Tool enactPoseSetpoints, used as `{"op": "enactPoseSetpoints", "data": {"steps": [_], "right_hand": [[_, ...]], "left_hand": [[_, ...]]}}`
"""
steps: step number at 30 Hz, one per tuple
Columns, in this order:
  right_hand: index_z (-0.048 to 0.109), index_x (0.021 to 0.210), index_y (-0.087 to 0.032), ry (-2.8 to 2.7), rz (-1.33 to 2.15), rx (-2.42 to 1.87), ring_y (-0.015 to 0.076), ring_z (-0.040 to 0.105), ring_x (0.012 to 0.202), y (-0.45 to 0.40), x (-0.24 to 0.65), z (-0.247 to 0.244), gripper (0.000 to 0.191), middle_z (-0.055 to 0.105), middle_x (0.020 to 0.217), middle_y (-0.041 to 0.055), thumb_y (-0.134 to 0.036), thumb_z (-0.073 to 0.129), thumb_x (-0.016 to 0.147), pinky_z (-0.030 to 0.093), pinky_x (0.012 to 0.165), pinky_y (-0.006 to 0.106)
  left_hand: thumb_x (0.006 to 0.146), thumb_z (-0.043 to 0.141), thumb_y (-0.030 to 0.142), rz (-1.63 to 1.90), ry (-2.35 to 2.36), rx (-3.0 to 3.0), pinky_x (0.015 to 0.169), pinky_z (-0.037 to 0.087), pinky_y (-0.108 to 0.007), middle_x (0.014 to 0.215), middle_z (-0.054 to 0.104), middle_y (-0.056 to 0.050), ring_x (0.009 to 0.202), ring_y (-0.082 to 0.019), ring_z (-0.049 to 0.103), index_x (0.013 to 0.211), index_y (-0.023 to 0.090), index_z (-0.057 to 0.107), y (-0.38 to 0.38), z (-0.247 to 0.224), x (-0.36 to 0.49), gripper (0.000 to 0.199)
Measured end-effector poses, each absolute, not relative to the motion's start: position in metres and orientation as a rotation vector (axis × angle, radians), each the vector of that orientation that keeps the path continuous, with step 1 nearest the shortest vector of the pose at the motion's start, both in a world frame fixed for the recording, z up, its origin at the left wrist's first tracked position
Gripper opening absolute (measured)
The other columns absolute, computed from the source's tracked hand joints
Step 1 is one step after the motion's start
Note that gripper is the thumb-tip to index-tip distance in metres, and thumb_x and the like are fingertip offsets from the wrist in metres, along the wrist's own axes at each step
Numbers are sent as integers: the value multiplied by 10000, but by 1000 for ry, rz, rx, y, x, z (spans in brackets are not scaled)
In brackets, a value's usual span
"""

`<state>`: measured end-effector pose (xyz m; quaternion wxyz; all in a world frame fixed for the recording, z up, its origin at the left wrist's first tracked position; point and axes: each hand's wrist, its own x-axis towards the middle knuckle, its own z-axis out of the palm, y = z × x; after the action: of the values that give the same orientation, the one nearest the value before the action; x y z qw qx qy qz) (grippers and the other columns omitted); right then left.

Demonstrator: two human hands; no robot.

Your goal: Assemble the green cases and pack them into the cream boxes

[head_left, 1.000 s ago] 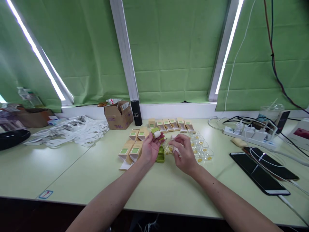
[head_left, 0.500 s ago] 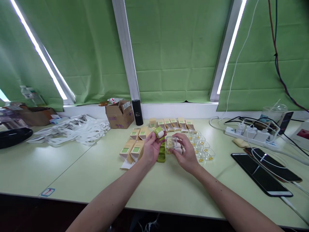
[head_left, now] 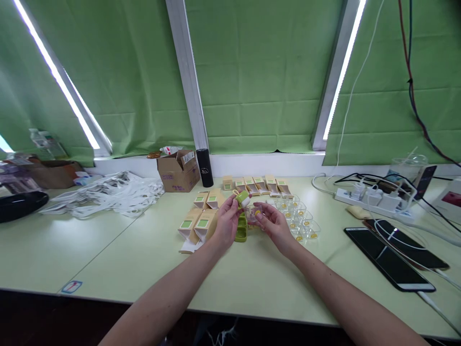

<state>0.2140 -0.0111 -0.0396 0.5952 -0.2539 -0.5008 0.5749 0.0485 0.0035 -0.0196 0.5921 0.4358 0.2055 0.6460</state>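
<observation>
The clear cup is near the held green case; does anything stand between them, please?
Nothing visible does: the clear cup in the right hand is beside the green case in the left hand; whether they touch is unclear.

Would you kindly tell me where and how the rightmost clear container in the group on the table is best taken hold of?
I'd take the rightmost clear container by its raised outer wall, coming from the right, since neighbouring clear containers sit close by to its left and behind it. The right hand holds a similar container, so it would probably need freeing first.
</observation>
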Motion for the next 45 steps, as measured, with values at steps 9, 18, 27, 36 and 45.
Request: {"op": "enactPoseSetpoints", "data": {"steps": [9,18,27,36,45], "right_hand": [[724,1138,-257,-1167,1373,-556,244,755,954,-12,213,-42,479,796,1119,76,-495,915,768,641,745,348],[699,1159,-258,-1147,1353,-548,249,766,959,-11,213,-42,511,790,1139,81,-496,918,764,656,772,366],[691,1178,-266,-1168,1342,-551,242,766,952,-12,213,-41,516,783,1131,73,-496,911,772,655,752,355],[690,1165,-270,-1151,1328,-557,239,761,919,-13,214,-40,514,782,1101,69,-508,914,768,653,757,370],[680,1168,-280,-1146,1333,-530,235,759,914,-15,213,-37,503,784,1091,62,-504,908,780,647,788,376]], "left_hand": [[907,798,441,1425,458,1081,1071,521,-381,1284,766,-116,1263,-276,679,1253,182,715,0,-20,51,440],[907,798,456,1384,473,1113,1060,522,-375,1251,775,-121,1248,-275,687,1259,177,714,0,-24,52,457],[868,830,478,1392,507,1111,1050,527,-371,1231,779,-115,1229,-278,693,1246,178,721,-3,-20,53,494],[842,853,479,1383,528,1142,911,585,-350,1227,781,-121,1144,-281,725,1253,177,713,-7,-18,56,529],[861,834,490,1337,518,1175,875,568,-328,1268,757,-108,1132,-266,717,1242,205,729,-8,-19,56,488]]}}
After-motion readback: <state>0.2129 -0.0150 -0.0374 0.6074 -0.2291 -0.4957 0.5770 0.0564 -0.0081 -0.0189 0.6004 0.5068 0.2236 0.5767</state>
